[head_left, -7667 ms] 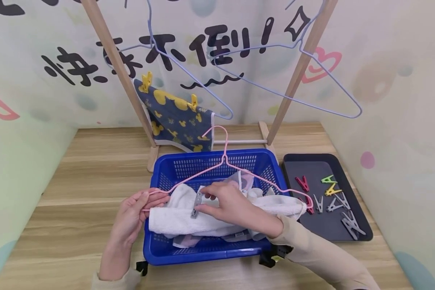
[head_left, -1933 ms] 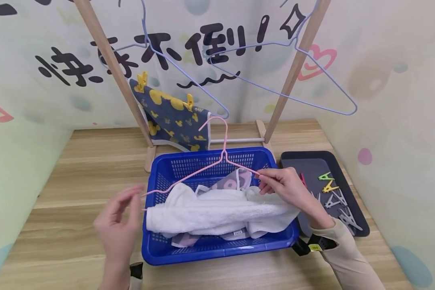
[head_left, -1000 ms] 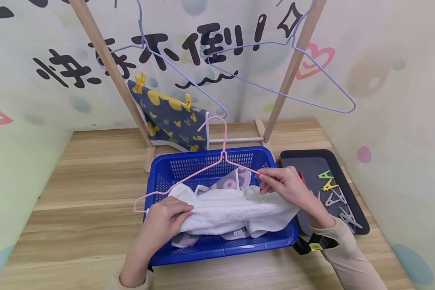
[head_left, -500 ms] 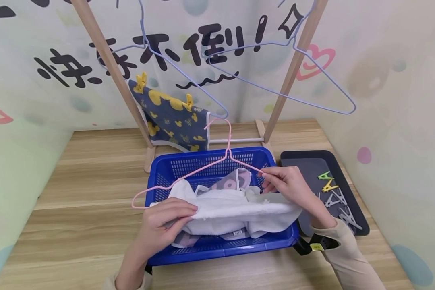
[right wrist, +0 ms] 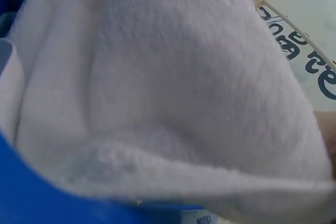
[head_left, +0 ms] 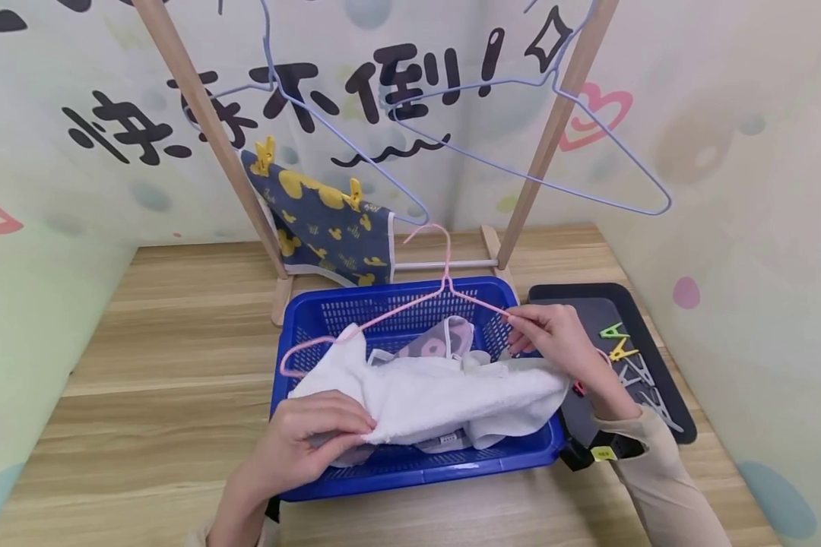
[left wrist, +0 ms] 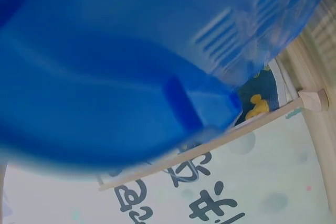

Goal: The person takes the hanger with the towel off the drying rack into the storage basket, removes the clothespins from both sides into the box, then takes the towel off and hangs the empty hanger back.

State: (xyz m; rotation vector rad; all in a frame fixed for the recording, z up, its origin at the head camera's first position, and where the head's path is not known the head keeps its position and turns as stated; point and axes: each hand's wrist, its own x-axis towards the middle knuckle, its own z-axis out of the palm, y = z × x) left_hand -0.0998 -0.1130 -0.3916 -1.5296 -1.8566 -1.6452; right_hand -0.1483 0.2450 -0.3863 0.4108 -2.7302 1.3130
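My left hand (head_left: 311, 437) pinches the front edge of a white towel (head_left: 431, 395) between thumb and fingers. My right hand (head_left: 554, 334) pinches the right arm of a pink wire clothes hanger (head_left: 448, 254). The towel lies draped over the blue basket (head_left: 410, 479); the hanger's left end sticks out behind it, and the lower bar is mostly hidden. In the right wrist view the towel (right wrist: 184, 77) fills most of the picture. The left wrist view is mostly the basket's outer wall (left wrist: 105, 114). Under the towel lies a grey and pink patterned cloth (head_left: 445, 342).
At the right, a dark tray (head_left: 578, 300) holds several clothespins, among them a green one (head_left: 613, 331) and a yellow one (head_left: 621, 351). Behind stands a wooden rack (head_left: 557, 129) with blue hangers (head_left: 609, 199) and a clipped navy cloth (head_left: 328, 228).
My right hand earlier held a grey clothespin, then took the hanger's arm. My left hand left the hanger's end and took the towel, drawing it nearer while the hanger shifted right.
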